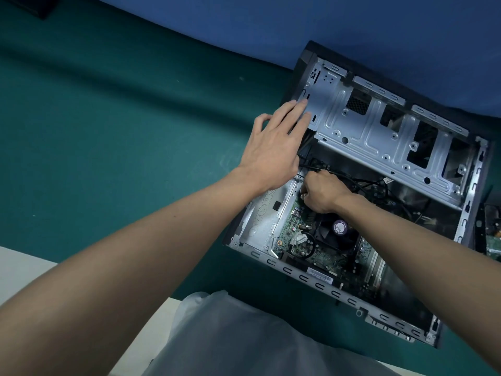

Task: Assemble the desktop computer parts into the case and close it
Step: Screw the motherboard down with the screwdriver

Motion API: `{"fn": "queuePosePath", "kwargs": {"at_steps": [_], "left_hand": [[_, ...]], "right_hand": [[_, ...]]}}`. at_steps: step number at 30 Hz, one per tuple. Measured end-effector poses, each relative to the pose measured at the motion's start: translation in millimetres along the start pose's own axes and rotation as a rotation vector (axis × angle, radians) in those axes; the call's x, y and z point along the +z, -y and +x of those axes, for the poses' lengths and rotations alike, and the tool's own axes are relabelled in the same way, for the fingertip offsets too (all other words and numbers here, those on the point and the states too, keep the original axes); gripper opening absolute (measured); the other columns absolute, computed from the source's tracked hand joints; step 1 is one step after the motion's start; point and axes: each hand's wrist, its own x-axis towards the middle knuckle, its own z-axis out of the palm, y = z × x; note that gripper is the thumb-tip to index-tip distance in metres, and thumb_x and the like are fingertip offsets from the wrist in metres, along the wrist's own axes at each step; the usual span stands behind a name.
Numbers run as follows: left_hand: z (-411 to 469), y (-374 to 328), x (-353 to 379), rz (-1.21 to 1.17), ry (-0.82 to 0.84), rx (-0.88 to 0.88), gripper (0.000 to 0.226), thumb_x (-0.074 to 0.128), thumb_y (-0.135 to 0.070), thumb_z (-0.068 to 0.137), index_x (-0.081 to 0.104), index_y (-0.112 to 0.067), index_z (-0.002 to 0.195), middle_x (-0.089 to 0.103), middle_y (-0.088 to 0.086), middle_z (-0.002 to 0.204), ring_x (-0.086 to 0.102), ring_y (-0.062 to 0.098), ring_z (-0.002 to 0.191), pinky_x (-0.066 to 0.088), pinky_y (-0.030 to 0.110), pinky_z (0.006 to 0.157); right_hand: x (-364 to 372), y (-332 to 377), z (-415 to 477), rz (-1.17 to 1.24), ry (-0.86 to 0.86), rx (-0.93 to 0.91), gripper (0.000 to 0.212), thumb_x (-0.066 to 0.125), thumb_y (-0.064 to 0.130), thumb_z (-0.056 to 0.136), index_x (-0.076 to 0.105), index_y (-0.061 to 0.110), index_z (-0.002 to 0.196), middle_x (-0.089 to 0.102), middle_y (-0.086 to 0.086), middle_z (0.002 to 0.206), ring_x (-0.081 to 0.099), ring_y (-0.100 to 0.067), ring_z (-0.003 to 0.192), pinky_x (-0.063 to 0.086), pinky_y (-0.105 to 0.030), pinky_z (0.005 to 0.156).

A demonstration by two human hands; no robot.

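Observation:
An open desktop computer case lies on its side on a green table surface. Inside it sit a green motherboard, a black CPU fan and a silver drive cage across the far half. My left hand rests flat on the case's left edge, fingers spread against the drive cage corner. My right hand is down inside the case above the motherboard, fingers closed around a black cable. What its fingertips touch is hidden.
The green table surface stretches to the left, with a blue wall behind it. A circuit board part lies just right of the case. A dark object sits at the far top left. My grey-clothed lap is below.

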Motion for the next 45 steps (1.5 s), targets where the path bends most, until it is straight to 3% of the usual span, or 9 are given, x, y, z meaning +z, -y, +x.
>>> {"fn": "queuePosePath", "kwargs": {"at_steps": [7, 16, 26, 32, 39, 45], "left_hand": [[0, 0, 0, 0.0, -0.004, 0.004, 0.069, 0.054, -0.017, 0.083, 0.029, -0.014, 0.148, 0.014, 0.0, 0.161, 0.01, 0.016, 0.147, 0.019, 0.037, 0.109], [0, 0, 0, -0.001, -0.006, 0.002, 0.069, 0.054, -0.017, 0.083, 0.03, -0.015, 0.147, 0.014, 0.0, 0.161, 0.01, 0.016, 0.147, 0.019, 0.037, 0.108], [1, 1, 1, -0.002, -0.006, -0.001, 0.07, 0.056, -0.018, 0.082, 0.03, -0.015, 0.147, 0.014, 0.0, 0.161, 0.01, 0.016, 0.147, 0.019, 0.038, 0.109], [0, 1, 2, -0.007, -0.016, 0.001, 0.07, 0.055, -0.017, 0.082, 0.03, -0.014, 0.147, 0.015, 0.001, 0.161, 0.01, 0.016, 0.147, 0.019, 0.038, 0.109], [1, 1, 3, -0.001, -0.014, 0.006, 0.07, 0.055, -0.018, 0.082, 0.031, -0.014, 0.148, 0.015, 0.001, 0.161, 0.011, 0.016, 0.148, 0.019, 0.038, 0.109], [1, 1, 4, 0.007, -0.016, 0.007, 0.07, 0.055, -0.018, 0.082, 0.03, -0.014, 0.148, 0.014, 0.0, 0.161, 0.011, 0.016, 0.147, 0.019, 0.038, 0.109]], "right_hand": [[1, -1, -2, 0.006, 0.009, 0.021, 0.023, 0.056, 0.011, 0.08, 0.062, 0.009, 0.102, 0.059, -0.019, 0.109, 0.058, -0.038, 0.1, 0.052, -0.04, 0.084], [1, -1, 0, 0.019, 0.008, -0.009, 0.017, 0.057, 0.007, 0.078, 0.068, 0.005, 0.091, 0.065, -0.018, 0.094, 0.061, -0.035, 0.089, 0.054, -0.039, 0.079], [1, 2, 6, 0.053, -0.021, 0.059, 0.015, 0.059, 0.006, 0.078, 0.064, 0.009, 0.091, 0.063, -0.015, 0.095, 0.058, -0.033, 0.085, 0.052, -0.037, 0.077], [12, 4, -1, 0.004, -0.096, 0.127, 0.026, 0.056, 0.01, 0.079, 0.064, 0.014, 0.104, 0.062, -0.015, 0.106, 0.058, -0.035, 0.101, 0.044, -0.04, 0.085], [2, 1, 9, 0.043, -0.068, 0.184, 0.019, 0.074, 0.02, 0.077, 0.064, 0.021, 0.094, 0.062, -0.007, 0.098, 0.059, -0.031, 0.094, 0.046, -0.038, 0.079], [15, -1, 7, 0.066, -0.155, 0.225, 0.009, 0.066, 0.016, 0.08, 0.064, 0.021, 0.087, 0.063, -0.003, 0.089, 0.055, -0.027, 0.082, 0.041, -0.038, 0.078]]}}
